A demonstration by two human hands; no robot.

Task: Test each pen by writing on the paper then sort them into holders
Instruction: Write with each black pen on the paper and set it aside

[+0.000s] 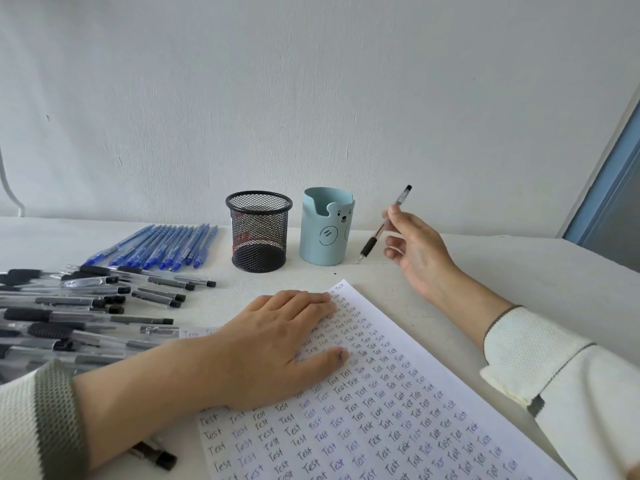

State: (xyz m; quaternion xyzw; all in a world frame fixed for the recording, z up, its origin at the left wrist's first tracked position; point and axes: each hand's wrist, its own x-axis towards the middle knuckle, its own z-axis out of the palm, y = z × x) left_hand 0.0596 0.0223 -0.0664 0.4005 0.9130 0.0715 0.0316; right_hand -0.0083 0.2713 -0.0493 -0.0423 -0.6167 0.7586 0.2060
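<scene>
1. Right hand [414, 249] pinches a black pen [385, 225], tip down beside the blue bear holder [325, 226].
2. Left hand [273, 344] lies flat, fingers straight, on the paper [381, 410].
3. Mesh holder [259, 230] looks empty, hard to tell.

Right hand [414, 251] pinching black pen [384, 225] beside blue bear holder [323, 237] — left hand [273, 344] flat on paper [398, 410]

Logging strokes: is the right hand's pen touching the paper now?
No, the right hand holds the black pen off the paper, beside the blue bear holder.
</scene>
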